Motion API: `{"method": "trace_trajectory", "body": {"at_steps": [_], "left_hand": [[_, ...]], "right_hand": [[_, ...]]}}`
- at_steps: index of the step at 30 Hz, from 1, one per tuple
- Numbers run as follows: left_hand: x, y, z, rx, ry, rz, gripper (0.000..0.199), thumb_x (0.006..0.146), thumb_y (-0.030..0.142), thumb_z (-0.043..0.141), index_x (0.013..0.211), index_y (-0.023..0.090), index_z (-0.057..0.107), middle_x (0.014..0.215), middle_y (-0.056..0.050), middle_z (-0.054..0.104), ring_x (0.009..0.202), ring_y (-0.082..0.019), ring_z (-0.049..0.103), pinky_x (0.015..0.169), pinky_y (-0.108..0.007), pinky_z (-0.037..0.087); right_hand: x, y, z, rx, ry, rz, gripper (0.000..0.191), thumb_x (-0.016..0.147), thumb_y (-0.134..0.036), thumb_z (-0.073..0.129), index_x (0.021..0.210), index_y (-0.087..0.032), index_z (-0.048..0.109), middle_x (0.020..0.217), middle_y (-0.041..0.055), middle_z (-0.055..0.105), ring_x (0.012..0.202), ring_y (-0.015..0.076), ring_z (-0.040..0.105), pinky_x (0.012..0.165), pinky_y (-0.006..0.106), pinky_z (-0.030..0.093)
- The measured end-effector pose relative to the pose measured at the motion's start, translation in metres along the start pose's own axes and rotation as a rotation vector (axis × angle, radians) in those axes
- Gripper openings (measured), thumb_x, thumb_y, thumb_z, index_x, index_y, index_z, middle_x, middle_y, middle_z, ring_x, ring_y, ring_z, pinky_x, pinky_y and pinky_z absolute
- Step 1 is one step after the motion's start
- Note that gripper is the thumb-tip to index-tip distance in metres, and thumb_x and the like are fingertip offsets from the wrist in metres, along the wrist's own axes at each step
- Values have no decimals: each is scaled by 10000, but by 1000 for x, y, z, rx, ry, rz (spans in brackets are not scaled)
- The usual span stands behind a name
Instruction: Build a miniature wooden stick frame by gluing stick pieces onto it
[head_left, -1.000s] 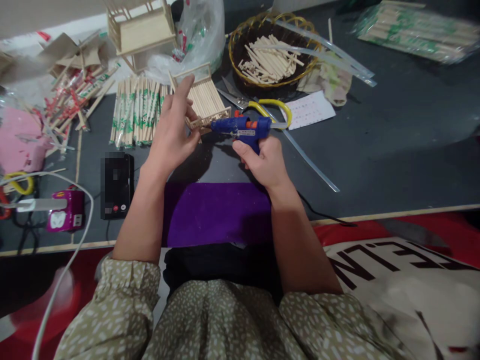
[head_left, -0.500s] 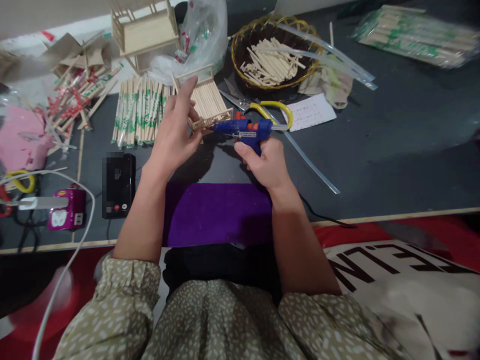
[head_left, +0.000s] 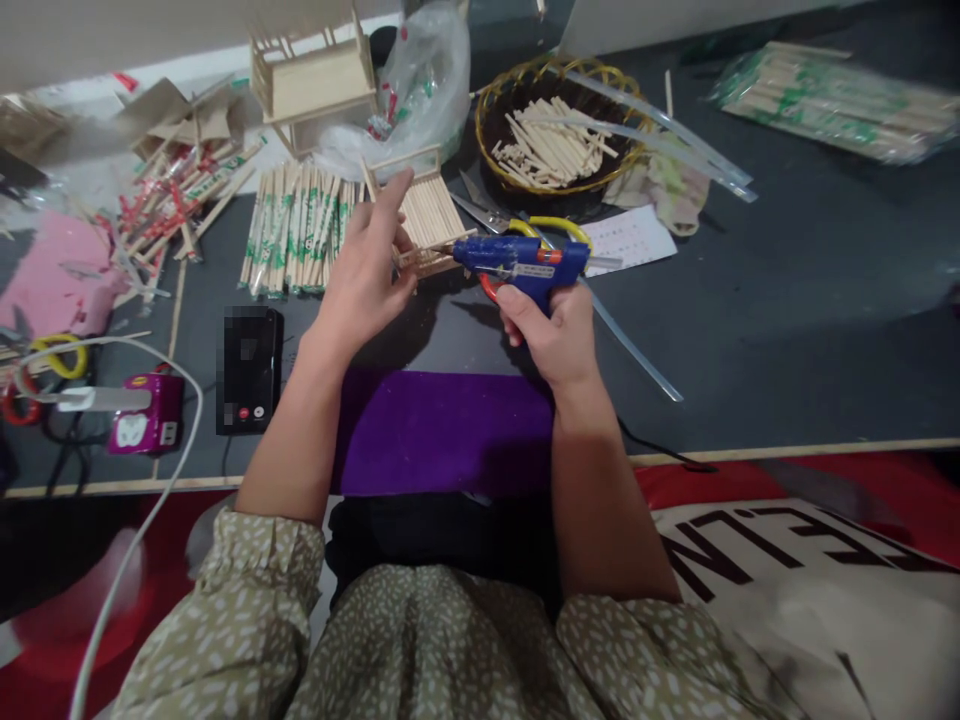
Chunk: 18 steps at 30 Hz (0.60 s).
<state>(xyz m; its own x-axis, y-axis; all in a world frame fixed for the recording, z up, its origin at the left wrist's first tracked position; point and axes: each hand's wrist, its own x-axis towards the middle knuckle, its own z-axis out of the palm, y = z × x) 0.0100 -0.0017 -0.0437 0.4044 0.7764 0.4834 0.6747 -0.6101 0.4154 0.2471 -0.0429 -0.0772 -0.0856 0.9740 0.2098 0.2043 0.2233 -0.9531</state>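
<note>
My right hand (head_left: pixel 559 340) is wrapped round the handle of a blue glue gun (head_left: pixel 525 262), with a clear glue stick poking from its rear. The gun's nozzle points left at the near rail of a small bed-shaped model made of wooden sticks (head_left: pixel 431 212). At the left side of that model is my left hand (head_left: pixel 364 270), its thumb and some fingers closed on the near corner while the index finger sticks up. The fingertips there are partly hidden. Behind the model lie yellow-handled scissors (head_left: pixel 574 228).
A wicker basket (head_left: pixel 484 150) holds short sticks. Wrapped chopsticks (head_left: pixel 296 230), a phone (head_left: pixel 251 370) and a purple box (head_left: pixel 154 412) lie left. Farther back stands a larger stick model (head_left: pixel 319 80). Loose glue sticks (head_left: pixel 637 345) and a paper (head_left: pixel 634 238) lie right.
The glue gun has shifted right relative to the stick model, its nozzle now near the end of the near rail. My left hand stays on the model. The whole view has shifted slightly.
</note>
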Motion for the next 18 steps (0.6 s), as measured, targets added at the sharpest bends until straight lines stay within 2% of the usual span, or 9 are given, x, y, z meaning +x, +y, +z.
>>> {"method": "trace_trajectory", "body": {"at_steps": [5,14,18], "left_hand": [[0,0,-1,8,-5,3,721,954,307,564,1566,353,186,1038,-82,653,1221,-335,566,1095,-583,443],[-1,-1,0,-28,-19,-20,743,926,244,562,1574,330,208,1137,-92,672,1239,-348,546,1055,-557,463],[-1,1,0,-20,-5,-17,738,923,206,562,1569,340,231,1123,-83,678,1214,-333,555,1001,-535,502]], "right_hand": [[0,-4,1,26,65,20,457,837,-682,672,752,-235,620,519,-36,505,418,111,465,401,271,421],[1,-9,1,86,65,24,411,854,-596,686,707,-218,620,593,-10,621,415,90,472,399,256,390],[1,-9,1,93,74,35,371,857,-573,683,755,-218,645,627,-10,656,423,92,475,414,260,395]]}}
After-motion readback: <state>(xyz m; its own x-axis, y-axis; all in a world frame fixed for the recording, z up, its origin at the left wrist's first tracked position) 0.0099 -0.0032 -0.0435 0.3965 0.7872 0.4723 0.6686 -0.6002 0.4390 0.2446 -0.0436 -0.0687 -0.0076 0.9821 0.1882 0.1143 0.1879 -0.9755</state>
